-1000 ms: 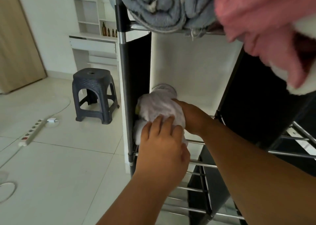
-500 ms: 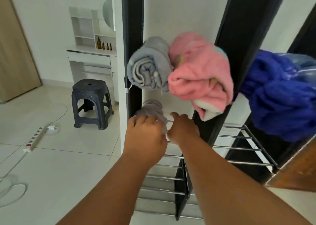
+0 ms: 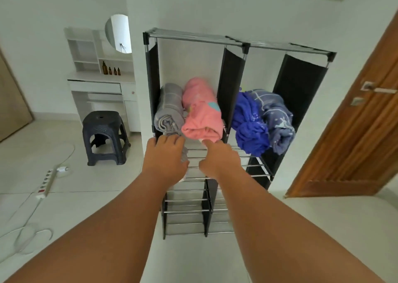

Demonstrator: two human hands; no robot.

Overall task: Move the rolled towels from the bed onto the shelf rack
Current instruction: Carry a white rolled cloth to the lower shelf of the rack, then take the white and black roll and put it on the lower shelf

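Observation:
The black shelf rack (image 3: 195, 37) with metal bars stands against the wall ahead. One shelf holds a grey rolled towel (image 3: 170, 108) and a pink rolled towel (image 3: 202, 110) on the left, with a bright blue towel (image 3: 247, 130) and a patterned blue-grey towel (image 3: 277, 119) on the right. One shelf lower, my left hand (image 3: 165, 158) lies over a pale rolled towel (image 3: 184, 154), which it mostly hides. My right hand (image 3: 217, 161) rests on the bars just right of that towel, with nothing in it.
A dark plastic stool (image 3: 105, 136) stands left of the rack, in front of a white dressing table (image 3: 101, 82). A power strip (image 3: 46, 183) and cables lie on the tiled floor at left. A brown wooden door (image 3: 361, 136) is on the right.
My head has pulled back and up, so the whole rack now shows. Both hands stay at the lower left shelf. The right hand has come off the pale towel's side.

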